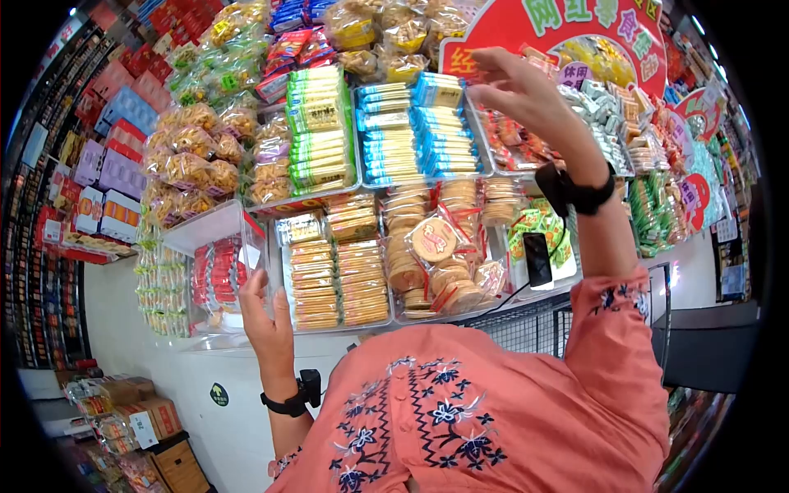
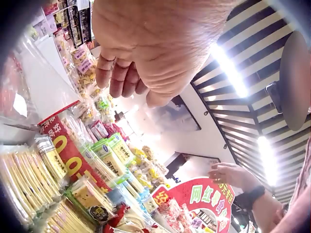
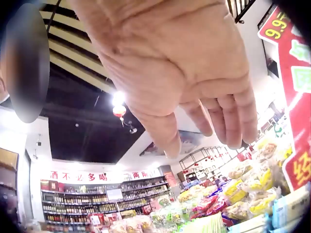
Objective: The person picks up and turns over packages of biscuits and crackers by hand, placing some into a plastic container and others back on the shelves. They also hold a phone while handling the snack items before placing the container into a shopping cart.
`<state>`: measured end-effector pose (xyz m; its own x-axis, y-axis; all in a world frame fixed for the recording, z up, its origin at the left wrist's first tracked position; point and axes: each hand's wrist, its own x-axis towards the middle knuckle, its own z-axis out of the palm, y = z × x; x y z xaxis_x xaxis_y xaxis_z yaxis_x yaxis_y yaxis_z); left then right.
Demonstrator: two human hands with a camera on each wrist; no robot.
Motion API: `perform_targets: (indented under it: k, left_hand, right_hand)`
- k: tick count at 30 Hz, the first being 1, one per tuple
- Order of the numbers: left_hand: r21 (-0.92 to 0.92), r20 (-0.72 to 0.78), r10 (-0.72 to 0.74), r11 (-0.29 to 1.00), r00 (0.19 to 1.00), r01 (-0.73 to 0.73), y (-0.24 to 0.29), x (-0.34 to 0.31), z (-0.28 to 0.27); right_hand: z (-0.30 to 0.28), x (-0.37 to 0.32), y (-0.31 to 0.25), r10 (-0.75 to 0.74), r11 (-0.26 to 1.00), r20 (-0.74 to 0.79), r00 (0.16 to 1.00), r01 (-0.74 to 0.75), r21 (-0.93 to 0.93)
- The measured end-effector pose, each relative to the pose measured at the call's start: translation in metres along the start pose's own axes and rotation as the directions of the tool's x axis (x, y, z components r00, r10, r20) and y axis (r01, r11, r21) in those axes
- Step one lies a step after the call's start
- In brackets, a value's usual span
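Observation:
My right hand (image 1: 526, 90) is raised over the back of the snack display, empty, its fingers loosely extended beside a red arched sign (image 1: 493, 45). Below it lie blue-and-white packs of wafer sticks (image 1: 448, 131) and red-wrapped snacks (image 1: 514, 140). The left hand (image 1: 267, 324) hovers at the front left, holding nothing, fingers relaxed. It is nearest to a clear plastic bin (image 1: 222, 218) with red packets (image 1: 218, 271) and to yellow packs of thin biscuit sticks (image 1: 316, 283). In the right wrist view the right palm (image 3: 180, 63) faces the camera.
Round biscuits in clear bags (image 1: 436, 246) fill the middle front bin. A phone (image 1: 537, 259) hangs on a cable before green packets (image 1: 559, 226). A black wire basket (image 1: 534, 324) stands close to the body. Bagged fried snacks (image 1: 193, 152) are piled at left.

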<state>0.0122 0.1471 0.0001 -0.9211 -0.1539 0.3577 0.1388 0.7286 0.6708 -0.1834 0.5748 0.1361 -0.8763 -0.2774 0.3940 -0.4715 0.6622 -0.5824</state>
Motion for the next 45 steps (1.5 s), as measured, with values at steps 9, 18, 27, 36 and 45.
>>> perform_targets:
  k: [9, 18, 27, 36, 45]
  left_hand:
    - [-0.015, 0.029, -0.082, 0.996, 0.996, 0.082, 0.008, -0.018, 0.006]
    - [0.031, 0.014, -0.145, 0.989, 0.989, 0.144, 0.005, -0.025, 0.014]
    - [0.04, 0.001, -0.221, 0.974, 0.975, 0.221, 0.017, -0.026, 0.021]
    - [0.041, 0.037, -0.259, 0.965, 0.965, 0.258, 0.02, -0.032, 0.03]
    - [0.071, 0.052, -0.264, 0.963, 0.963, 0.261, 0.025, -0.039, 0.028]
  right_hand:
    - [0.123, 0.085, 0.069, -0.026, 0.904, 0.262, 0.965, 0.135, -0.405]
    - [0.202, 0.105, 0.139, -0.118, 0.823, 0.284, 0.951, 0.254, -0.507]
    - [0.216, 0.122, 0.17, -0.189, 0.806, 0.295, 0.937, 0.319, -0.499]
    - [0.221, 0.133, 0.176, -0.3, 0.765, 0.145, 0.943, 0.328, -0.553]
    - [0.233, 0.135, 0.167, -0.22, 0.702, 0.145, 0.965, 0.26, -0.663]
